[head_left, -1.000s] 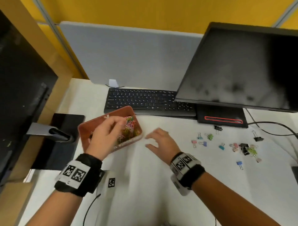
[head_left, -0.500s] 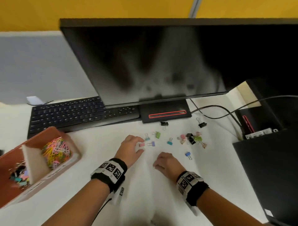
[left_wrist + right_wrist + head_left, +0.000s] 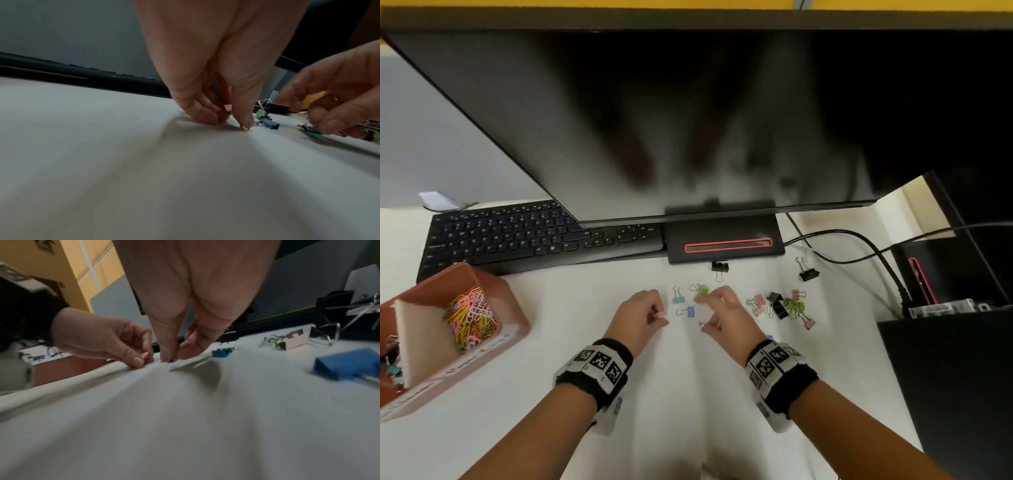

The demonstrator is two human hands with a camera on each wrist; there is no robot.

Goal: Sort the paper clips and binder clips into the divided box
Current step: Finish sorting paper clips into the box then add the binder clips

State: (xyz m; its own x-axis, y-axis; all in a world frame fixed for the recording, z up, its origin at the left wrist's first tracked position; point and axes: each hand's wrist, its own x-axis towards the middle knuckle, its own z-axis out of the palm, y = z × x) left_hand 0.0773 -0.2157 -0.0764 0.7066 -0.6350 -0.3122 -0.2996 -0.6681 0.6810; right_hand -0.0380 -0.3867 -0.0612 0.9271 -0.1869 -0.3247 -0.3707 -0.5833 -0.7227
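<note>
The brown divided box (image 3: pixel 512 310) stands at the left, with coloured paper clips (image 3: pixel 470 317) in its right compartment and binder clips (image 3: pixel 389 365) in its left one. Loose binder clips lie before the monitor base. My left hand (image 3: pixel 659 317) (image 3: pixel 230 120) pinches a pink binder clip (image 3: pixel 660 315) (image 3: pixel 227 107) (image 3: pixel 145 355) at the table. My right hand (image 3: pixel 703 313) (image 3: pixel 171 359), just to its right, pinches a small teal binder clip (image 3: pixel 314 132) against the table. A light-blue clip (image 3: pixel 678 298), a blue clip (image 3: pixel 689 311) and a green clip (image 3: pixel 702 291) lie between the hands.
A heap of pink, black and green binder clips (image 3: pixel 780 308) lies right of my right hand, and two black clips (image 3: pixel 719 267) (image 3: pixel 808 274) lie farther back. Another blue clip (image 3: pixel 347 365) lies under my right wrist. Keyboard (image 3: pixel 534 236), monitor base (image 3: pixel 726 240), cables (image 3: pixel 859 246) and a black case (image 3: pixel 955 377) border the area.
The view swung right, from the box to the loose clips. My left hand left the box and took hold of the pink clip. My right hand moved forward onto a clip.
</note>
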